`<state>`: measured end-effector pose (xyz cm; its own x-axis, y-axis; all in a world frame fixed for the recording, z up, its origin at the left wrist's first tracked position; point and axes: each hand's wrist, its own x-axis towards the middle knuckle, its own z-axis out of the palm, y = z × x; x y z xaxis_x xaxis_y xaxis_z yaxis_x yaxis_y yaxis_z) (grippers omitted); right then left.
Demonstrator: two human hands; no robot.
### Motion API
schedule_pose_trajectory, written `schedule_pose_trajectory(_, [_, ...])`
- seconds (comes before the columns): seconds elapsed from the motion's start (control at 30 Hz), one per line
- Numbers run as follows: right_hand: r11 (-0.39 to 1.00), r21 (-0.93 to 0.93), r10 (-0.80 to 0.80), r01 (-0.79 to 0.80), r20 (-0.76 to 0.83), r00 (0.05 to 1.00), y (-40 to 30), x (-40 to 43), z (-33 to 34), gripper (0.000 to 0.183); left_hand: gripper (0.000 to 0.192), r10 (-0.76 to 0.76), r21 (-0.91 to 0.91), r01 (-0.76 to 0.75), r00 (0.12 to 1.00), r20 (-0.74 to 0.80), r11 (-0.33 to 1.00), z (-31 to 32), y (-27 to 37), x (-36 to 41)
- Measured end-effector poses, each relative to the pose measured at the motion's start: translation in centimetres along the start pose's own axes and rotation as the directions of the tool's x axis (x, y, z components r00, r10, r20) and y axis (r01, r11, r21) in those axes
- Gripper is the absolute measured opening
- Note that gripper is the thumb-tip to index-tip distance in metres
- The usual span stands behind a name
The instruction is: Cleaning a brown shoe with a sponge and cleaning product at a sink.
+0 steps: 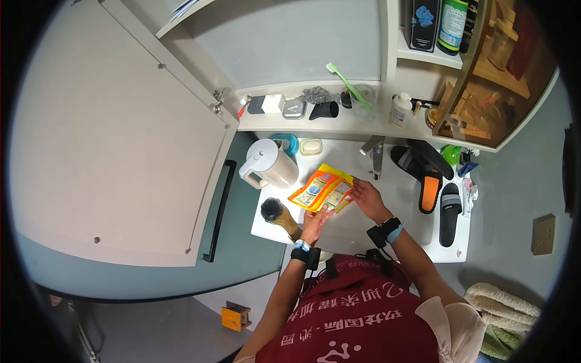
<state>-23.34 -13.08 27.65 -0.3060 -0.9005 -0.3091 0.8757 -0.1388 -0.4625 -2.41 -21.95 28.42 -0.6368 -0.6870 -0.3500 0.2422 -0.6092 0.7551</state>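
Note:
Both my hands hold an orange and yellow plastic packet (324, 187) above the left part of the white sink counter. My left hand (315, 224) grips its lower edge, with the thumb on top. My right hand (366, 197) holds its right edge. The packet lies tilted between them and bears printed pictures and writing. To its left stands a cream electric kettle (272, 163), and below that a brown bottle with a dark lid (283, 220). A soap bar in a dish (311, 147) sits behind the packet. The faucet (377, 159) rises to the right.
Black slippers (450, 215) lie at the counter's right side, one with an orange sole (430, 190). A shelf (272, 123) behind carries a green toothbrush (347, 84) in a glass, a white bottle (400, 110) and small boxes. A cabinet door (122, 149) stands open at left. Towels (501, 306) are at lower right.

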Motion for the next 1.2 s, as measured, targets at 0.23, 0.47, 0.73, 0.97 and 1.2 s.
schedule_pose_trajectory(0.23, [0.990,0.076,0.127,-0.120,-0.094,0.987,1.6,1.4,-3.3,0.033,0.032,0.129,0.223,-0.105,0.987,-0.097,0.969,0.5,0.0,0.3])
schedule_pose_trajectory(0.47, [0.997,0.022,0.074,-0.072,-0.093,0.993,2.3,1.4,-3.8,0.031,0.031,0.261,0.407,-0.212,0.963,-0.068,0.889,1.1,0.3,0.2])
schedule_pose_trajectory(0.73, [0.998,0.000,0.065,-0.065,-0.088,0.994,1.6,1.8,-4.3,0.040,0.036,0.275,0.454,-0.233,0.961,-0.026,0.860,3.5,1.4,0.1])
schedule_pose_trajectory(0.97, [0.994,0.044,0.103,-0.098,-0.133,0.986,0.7,1.5,-3.2,0.047,0.034,0.341,0.538,-0.305,0.939,0.034,0.786,3.5,2.0,1.1])
schedule_pose_trajectory(1.2, [0.998,-0.002,0.067,-0.067,-0.030,0.997,0.7,1.8,-4.2,0.051,0.034,0.352,0.525,-0.316,0.936,0.034,0.790,3.8,1.9,1.7])
